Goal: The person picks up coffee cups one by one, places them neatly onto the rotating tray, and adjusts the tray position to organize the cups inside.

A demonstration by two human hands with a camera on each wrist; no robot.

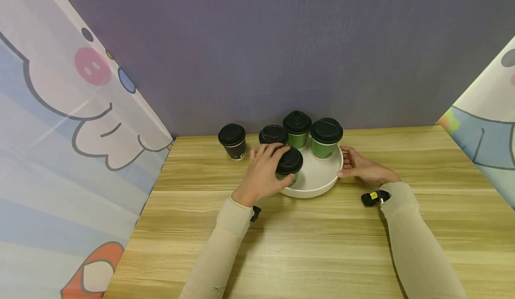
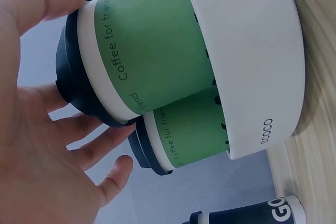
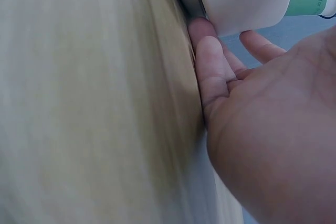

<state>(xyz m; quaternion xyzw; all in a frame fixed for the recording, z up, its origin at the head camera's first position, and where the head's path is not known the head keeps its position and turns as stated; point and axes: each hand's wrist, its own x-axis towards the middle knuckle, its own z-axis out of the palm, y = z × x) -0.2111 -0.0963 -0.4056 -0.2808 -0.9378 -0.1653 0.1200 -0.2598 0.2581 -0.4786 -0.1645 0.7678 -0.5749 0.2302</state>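
A round white tray [image 1: 310, 191] on the table carries several green paper coffee cups with black lids. My left hand [image 1: 263, 169] grips the front green coffee cup [image 2: 152, 45] by its lid, thumb on one side and fingers on the other. The cup's lower part is hidden behind the tray wall in the left wrist view. Against the tray's right side, the fingertips and thumb of my right hand [image 1: 364, 167] touch the outer wall, low down near the tabletop in the right wrist view. Another green coffee cup [image 1: 323, 149] stands inside near that hand.
Left of the tray stands a black coffee cup [image 1: 235, 149] with a black lid. A grey-purple panel [image 1: 257, 57] rises behind the table's back edge. Cartoon-printed sheets [image 1: 60, 111] hang at the sides. The wooden table [image 1: 301, 245] extends toward me.
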